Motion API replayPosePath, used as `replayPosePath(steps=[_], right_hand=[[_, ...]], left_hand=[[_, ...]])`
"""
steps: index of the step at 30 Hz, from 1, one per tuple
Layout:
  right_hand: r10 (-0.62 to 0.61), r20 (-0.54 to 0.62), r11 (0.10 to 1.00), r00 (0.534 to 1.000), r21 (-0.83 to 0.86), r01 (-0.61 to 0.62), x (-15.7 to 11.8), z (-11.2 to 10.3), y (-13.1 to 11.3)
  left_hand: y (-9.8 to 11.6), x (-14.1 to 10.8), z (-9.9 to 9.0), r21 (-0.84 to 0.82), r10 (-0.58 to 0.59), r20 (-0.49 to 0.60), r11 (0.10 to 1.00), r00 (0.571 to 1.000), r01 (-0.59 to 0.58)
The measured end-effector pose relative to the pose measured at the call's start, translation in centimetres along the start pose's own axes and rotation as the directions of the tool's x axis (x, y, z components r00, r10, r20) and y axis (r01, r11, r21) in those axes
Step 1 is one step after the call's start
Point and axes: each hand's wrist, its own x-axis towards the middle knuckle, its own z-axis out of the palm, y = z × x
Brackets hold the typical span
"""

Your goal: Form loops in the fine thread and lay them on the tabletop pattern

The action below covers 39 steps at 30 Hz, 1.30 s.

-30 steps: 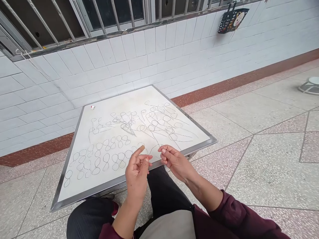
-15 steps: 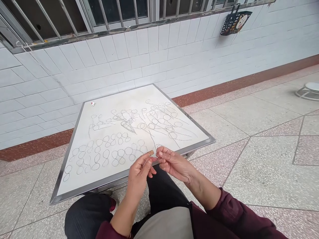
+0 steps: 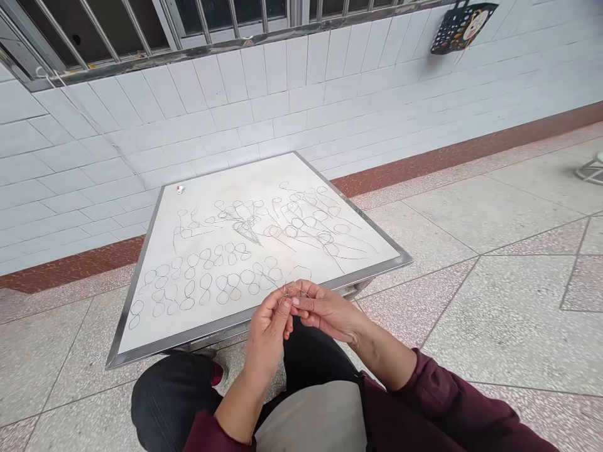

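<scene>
My left hand (image 3: 268, 326) and my right hand (image 3: 327, 311) meet over the near edge of the white table (image 3: 254, 168). Both are closed, thumbs against fingers, on a thin wire (image 3: 305, 292) that shows as a fine curved line at the fingertips. Most of its shape is hidden by the fingers. Just beyond the hands, the tabletop carries several thin wires bent into figure-eights (image 3: 205, 289), set out in rough rows. Farther back and to the right lie several single-looped wires with long tails (image 3: 325, 237), some overlapping in a tangle.
A small white-and-red object (image 3: 180, 189) sits near the table's far left corner. Behind the table rises a white tiled wall (image 3: 235, 113) with a barred window. A dark patterned bag (image 3: 459, 31) hangs there, and a stool (image 3: 591, 169) stands at far right.
My hands have come closer together, fingertips now touching around the wire. The camera view has shifted slightly, moving the table a little right and up in the picture.
</scene>
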Motion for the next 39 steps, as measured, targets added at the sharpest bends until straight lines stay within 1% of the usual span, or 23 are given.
replayPosePath(steps=[5,8,11,14,17,19,24,25,27,30,33,36,39], right_hand=[[-0.042,0.043,0.992,0.998,-0.115,0.047,0.2,-0.2,0.1],[-0.028,0.045,0.991,0.999,-0.129,0.033,0.3,-0.6,0.0],[-0.016,0.012,0.993,1.0,-0.114,0.017,0.4,-1.0,-0.1],[-0.028,-0.035,0.994,0.999,-0.104,0.024,0.3,-1.1,-0.2],[-0.022,-0.054,0.996,0.998,-0.09,0.017,0.2,-0.9,-0.3],[-0.011,-0.044,0.996,0.999,-0.09,0.007,0.2,-0.8,-0.2],[-0.01,0.024,0.991,1.0,-0.136,0.013,0.0,-0.8,0.1],[-0.03,0.033,0.986,0.999,-0.165,0.035,0.0,-0.8,0.1],[-0.108,0.042,0.963,0.993,-0.245,0.115,-0.2,-0.8,0.0],[-0.217,0.051,0.918,0.975,-0.33,0.222,-0.5,-0.9,-0.3],[-0.271,0.01,0.893,0.963,-0.371,0.255,-0.5,-1.1,-0.4],[-0.342,-0.053,0.857,0.938,-0.428,0.288,-0.3,-1.3,-0.2],[-0.338,-0.081,0.868,0.938,-0.413,0.277,-0.2,-1.4,-0.2]], left_hand=[[-0.2,-0.2,0.0,0.017,0.004,0.005,1.0,1.0,-0.004],[-0.1,-0.4,0.0,0.011,0.007,0.024,1.0,1.0,-0.007],[0.2,-0.7,0.0,0.013,0.001,0.052,1.0,0.999,-0.002],[0.5,-0.9,0.0,0.141,0.014,0.019,0.99,1.0,-0.017],[0.7,-0.9,0.1,0.26,0.078,-0.016,0.963,0.997,-0.072],[0.7,-0.9,0.1,0.265,0.105,-0.02,0.959,0.994,-0.096],[0.9,-0.7,0.3,0.269,0.108,-0.068,0.959,0.992,-0.086],[0.9,-0.6,0.3,0.276,0.114,-0.082,0.957,0.99,-0.088],[0.9,-0.6,0.2,0.304,0.124,-0.103,0.949,0.987,-0.087],[0.8,-0.6,0.0,0.355,0.137,-0.097,0.93,0.986,-0.094],[0.5,-0.6,-0.2,0.425,0.211,-0.077,0.891,0.975,-0.159],[0.2,-0.6,-0.4,0.516,0.273,-0.052,0.831,0.961,-0.209],[0.0,-0.7,-0.7,0.593,0.288,-0.022,0.775,0.957,-0.219]])
